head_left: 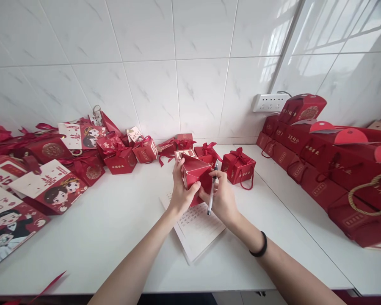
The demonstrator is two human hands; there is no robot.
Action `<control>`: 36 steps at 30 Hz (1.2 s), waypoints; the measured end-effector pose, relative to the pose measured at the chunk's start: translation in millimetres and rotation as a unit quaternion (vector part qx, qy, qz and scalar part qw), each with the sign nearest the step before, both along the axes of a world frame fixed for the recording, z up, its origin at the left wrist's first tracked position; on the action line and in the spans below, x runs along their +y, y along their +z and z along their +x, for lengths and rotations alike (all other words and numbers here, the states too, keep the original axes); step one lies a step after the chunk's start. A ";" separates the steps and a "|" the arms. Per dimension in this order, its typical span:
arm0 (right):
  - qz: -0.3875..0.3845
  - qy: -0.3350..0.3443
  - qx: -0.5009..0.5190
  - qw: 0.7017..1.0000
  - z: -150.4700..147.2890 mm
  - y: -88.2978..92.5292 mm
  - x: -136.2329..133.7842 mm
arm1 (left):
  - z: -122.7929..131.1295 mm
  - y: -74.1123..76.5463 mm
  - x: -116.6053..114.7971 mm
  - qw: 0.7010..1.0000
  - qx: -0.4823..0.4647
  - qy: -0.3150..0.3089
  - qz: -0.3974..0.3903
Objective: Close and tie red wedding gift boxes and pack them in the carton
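Between both hands a small red box [199, 174] is held up, tilted, one pointed panel standing at its top left. My left hand [183, 186] is closed on the box's left side, thumb across its front. My right hand [222, 195] touches the box's right side and also grips a pen [211, 192], which points down across the fingers. Below the hands lies a notepad [198, 237] with rows of handwriting. Just behind the held box sits a red box with a ribbon bow [206, 152]; another bowed red box [238, 167] is to its right.
Red gift boxes and illustrated cards [55, 186] crowd the left side of the white table [114, 237]. Stacked red boxes [317, 156] line the right. A power strip [269, 103] is by the tiled wall. A loose red ribbon [52, 283] lies at the front left.
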State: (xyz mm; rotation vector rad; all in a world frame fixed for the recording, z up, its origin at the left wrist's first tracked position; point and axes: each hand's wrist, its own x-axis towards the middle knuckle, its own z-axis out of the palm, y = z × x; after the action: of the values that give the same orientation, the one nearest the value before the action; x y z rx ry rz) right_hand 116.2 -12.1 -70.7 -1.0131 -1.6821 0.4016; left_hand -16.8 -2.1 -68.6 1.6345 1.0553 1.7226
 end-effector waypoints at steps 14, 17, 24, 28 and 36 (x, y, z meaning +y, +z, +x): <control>0.024 -0.014 -0.064 0.998 2.6 2.0 -0.4 | 1.0 -0.1 -3.0 0.998 0.061 0.019 -0.009; 0.035 -0.021 -0.069 0.997 2.0 -0.6 0.8 | -0.4 0.8 -2.4 0.998 0.058 0.018 -0.017; 0.051 -0.026 -0.079 0.995 1.0 -3.5 2.3 | -0.9 3.6 -2.3 0.998 0.051 0.015 -0.033; 0.087 -0.029 -0.107 0.990 -0.5 -4.1 3.0 | -0.1 5.4 -3.4 0.998 0.045 0.017 -0.051; 0.119 -0.062 -0.154 0.979 -2.5 -4.6 2.7 | 3.3 6.0 -5.6 0.997 0.026 0.022 -0.067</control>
State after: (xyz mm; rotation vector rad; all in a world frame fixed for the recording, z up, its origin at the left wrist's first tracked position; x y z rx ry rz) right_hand 113.7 -9.4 -75.3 -1.0312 -1.8768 -0.0424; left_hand -13.5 -7.7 -62.6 1.5894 1.2126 1.6083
